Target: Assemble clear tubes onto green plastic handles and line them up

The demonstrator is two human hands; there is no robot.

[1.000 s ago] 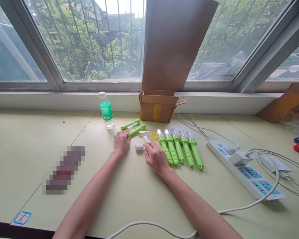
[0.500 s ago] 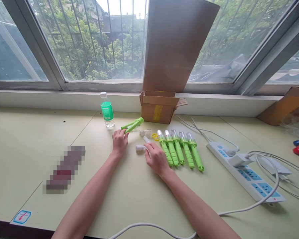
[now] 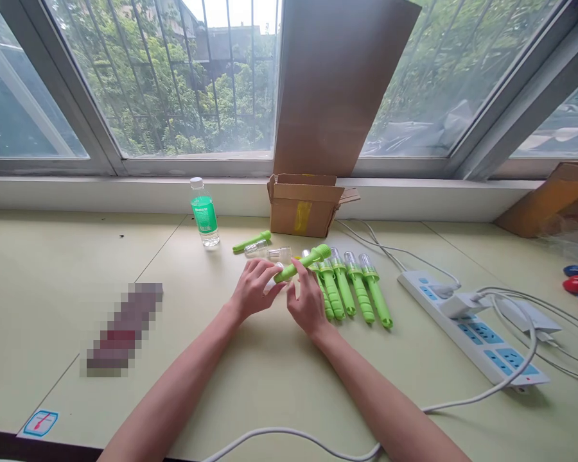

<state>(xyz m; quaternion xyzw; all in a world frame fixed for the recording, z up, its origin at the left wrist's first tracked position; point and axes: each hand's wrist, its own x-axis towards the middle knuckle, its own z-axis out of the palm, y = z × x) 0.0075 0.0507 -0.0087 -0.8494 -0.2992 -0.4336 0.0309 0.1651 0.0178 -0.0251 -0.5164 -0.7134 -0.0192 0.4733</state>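
A bright green hollow handle point(image 3: 302, 263) is held up at a slant between my two hands, its wider collar end to the upper right. My left hand point(image 3: 251, 289) has its fingers closed at the handle's lower left end, where a bit of white plastic shows. My right hand point(image 3: 307, 305) grips the handle's middle with thumb and fingers; whether it also holds a white piece is hidden. Beyond the hands lie another green handle point(image 3: 251, 242) and clear caps point(image 3: 280, 253). Several green sticks with clear tops point(image 3: 361, 289) lie side by side at the right.
A water bottle point(image 3: 205, 215) and an open cardboard box point(image 3: 304, 208) stand at the back. On the right lies a white power strip point(image 3: 476, 337) with plugs and cables; one white cable point(image 3: 289, 433) crosses the table front. A blurred dark object point(image 3: 125, 330) lies left.
My left hand has brought one green handle rightward and nearer, from beside the other handle to my right hand. My right hand now grips it too. The loose white pieces are mostly covered.
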